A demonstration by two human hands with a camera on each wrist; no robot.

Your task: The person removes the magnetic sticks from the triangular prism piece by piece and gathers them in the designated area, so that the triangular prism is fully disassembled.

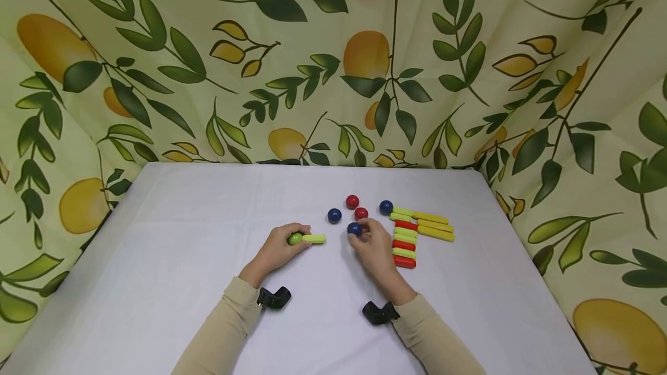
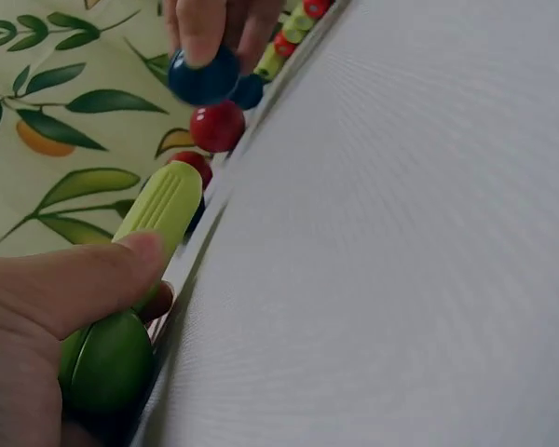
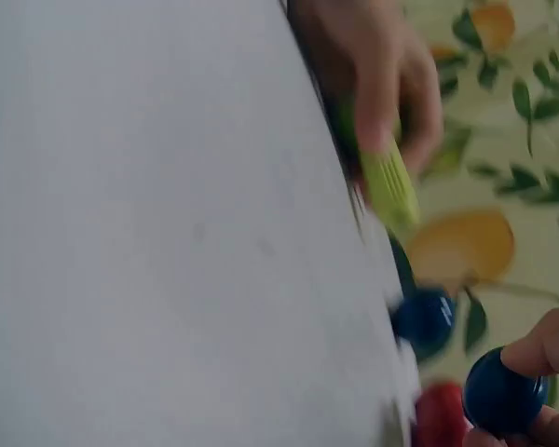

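Observation:
My left hand (image 1: 278, 247) grips a green ball (image 1: 294, 239) with a light green ribbed rod (image 1: 315, 239) joined to it. In the left wrist view the thumb lies along the rod (image 2: 172, 207), whose free end points away from the palm. Across a small gap, my right hand (image 1: 377, 252) pinches a dark blue ball (image 1: 354, 229) between thumb and fingers; the right wrist view shows this blue ball (image 3: 503, 393) at its lower right. Close beyond the hands lie a second blue ball (image 1: 334, 216) and two red balls, one farther (image 1: 352, 202) and one nearer (image 1: 361, 213).
Right of the right hand lies a column of red and light green rods (image 1: 405, 245). Several yellow rods (image 1: 435, 230) and a third blue ball (image 1: 386, 208) adjoin its top. All lie on a white-covered table (image 1: 172, 259), with a leaf-patterned curtain (image 1: 312, 74) behind.

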